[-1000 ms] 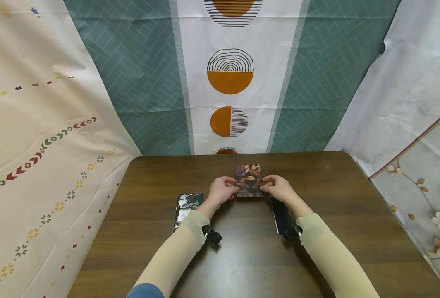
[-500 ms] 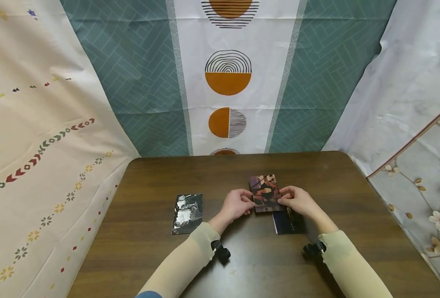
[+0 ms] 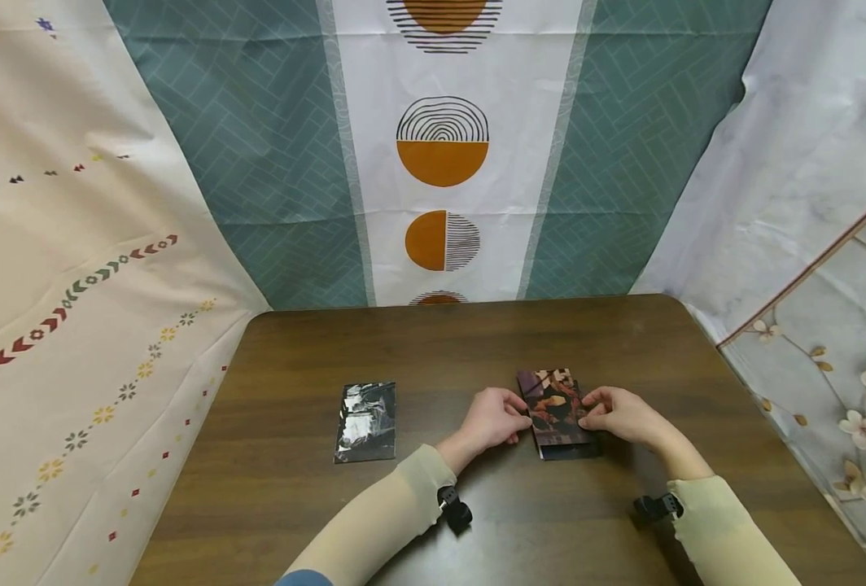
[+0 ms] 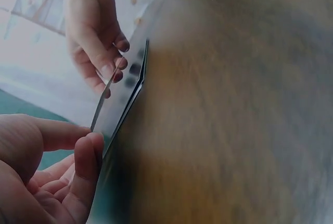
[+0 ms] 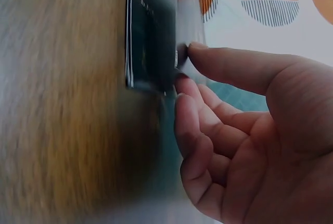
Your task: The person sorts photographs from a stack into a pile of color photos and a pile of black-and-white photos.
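Both hands hold a postcard-like picture card (image 3: 553,407) printed in dark red, orange and purple. My left hand (image 3: 495,417) pinches its left edge and my right hand (image 3: 619,415) its right edge. In the left wrist view the card (image 4: 99,107) appears thin, held a little above the dark card below. That dark card (image 3: 569,452) lies on the table, mostly covered; in the right wrist view its side shows pale layered edges, too blurred to tell whether it is a stack. Farther left lies a glossy black-and-white picture card (image 3: 365,423), apart from both hands.
A brown wooden table (image 3: 294,505) carries everything. Behind it hangs a green and white curtain (image 3: 294,163) with orange circles. Patterned cloths hang at the left and right sides. Black wrist cameras (image 3: 455,510) sit on both forearms.
Both hands have carried the picture card from the table's back middle toward the right and nearer, until it overlaps the dark card. The black-and-white card stays in place.
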A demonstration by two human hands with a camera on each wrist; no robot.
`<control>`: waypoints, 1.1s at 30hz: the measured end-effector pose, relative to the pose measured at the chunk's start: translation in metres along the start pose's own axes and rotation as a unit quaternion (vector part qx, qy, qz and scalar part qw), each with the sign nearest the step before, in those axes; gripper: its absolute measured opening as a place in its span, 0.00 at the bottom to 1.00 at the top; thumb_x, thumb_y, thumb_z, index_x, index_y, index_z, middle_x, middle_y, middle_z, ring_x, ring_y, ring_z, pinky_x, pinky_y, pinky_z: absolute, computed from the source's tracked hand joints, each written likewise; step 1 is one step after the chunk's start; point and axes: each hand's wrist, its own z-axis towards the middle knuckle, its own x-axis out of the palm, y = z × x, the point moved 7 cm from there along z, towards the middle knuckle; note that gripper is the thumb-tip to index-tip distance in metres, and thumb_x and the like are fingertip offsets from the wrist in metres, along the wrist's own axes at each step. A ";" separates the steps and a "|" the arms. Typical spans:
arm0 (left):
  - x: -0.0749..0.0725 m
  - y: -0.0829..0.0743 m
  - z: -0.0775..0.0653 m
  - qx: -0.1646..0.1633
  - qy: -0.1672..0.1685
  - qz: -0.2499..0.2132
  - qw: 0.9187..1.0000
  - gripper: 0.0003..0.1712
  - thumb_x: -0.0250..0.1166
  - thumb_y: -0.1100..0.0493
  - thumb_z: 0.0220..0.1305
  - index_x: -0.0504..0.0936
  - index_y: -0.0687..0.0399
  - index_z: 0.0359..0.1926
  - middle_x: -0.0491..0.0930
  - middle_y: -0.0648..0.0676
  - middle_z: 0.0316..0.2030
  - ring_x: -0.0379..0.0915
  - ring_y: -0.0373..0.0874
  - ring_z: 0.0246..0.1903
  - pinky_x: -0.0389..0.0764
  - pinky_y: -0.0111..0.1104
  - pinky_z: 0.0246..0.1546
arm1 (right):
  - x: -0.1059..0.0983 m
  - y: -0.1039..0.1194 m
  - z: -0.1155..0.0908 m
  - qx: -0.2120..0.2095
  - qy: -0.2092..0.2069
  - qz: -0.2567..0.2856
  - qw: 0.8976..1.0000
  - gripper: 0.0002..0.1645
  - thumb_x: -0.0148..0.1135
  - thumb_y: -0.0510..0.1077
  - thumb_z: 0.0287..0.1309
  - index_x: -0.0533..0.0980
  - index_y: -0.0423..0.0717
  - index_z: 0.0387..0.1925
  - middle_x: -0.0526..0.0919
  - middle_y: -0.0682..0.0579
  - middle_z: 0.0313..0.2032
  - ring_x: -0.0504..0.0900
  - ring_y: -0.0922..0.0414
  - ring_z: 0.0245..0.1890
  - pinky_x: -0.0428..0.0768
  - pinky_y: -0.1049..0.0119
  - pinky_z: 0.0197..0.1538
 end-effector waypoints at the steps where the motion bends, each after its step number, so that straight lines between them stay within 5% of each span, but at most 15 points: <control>1: 0.002 -0.001 -0.001 0.002 0.001 0.000 1.000 0.08 0.76 0.67 0.63 0.88 0.62 0.42 0.85 0.49 0.23 0.77 0.40 0.13 0.80 0.32 0.17 | -0.001 -0.001 -0.001 0.002 0.002 -0.001 1.000 0.27 0.73 0.47 0.67 0.77 0.33 0.58 0.85 0.49 0.38 0.81 0.52 0.37 0.76 0.55 0.41; 33: 0.016 0.002 0.000 -0.005 0.022 0.050 0.998 0.03 0.75 0.66 0.65 0.89 0.58 0.37 0.84 0.49 0.19 0.75 0.36 0.11 0.80 0.31 0.19 | -0.005 -0.014 -0.005 0.013 0.027 -0.030 0.999 0.25 0.75 0.48 0.65 0.79 0.34 0.53 0.85 0.51 0.36 0.82 0.53 0.37 0.78 0.55 0.41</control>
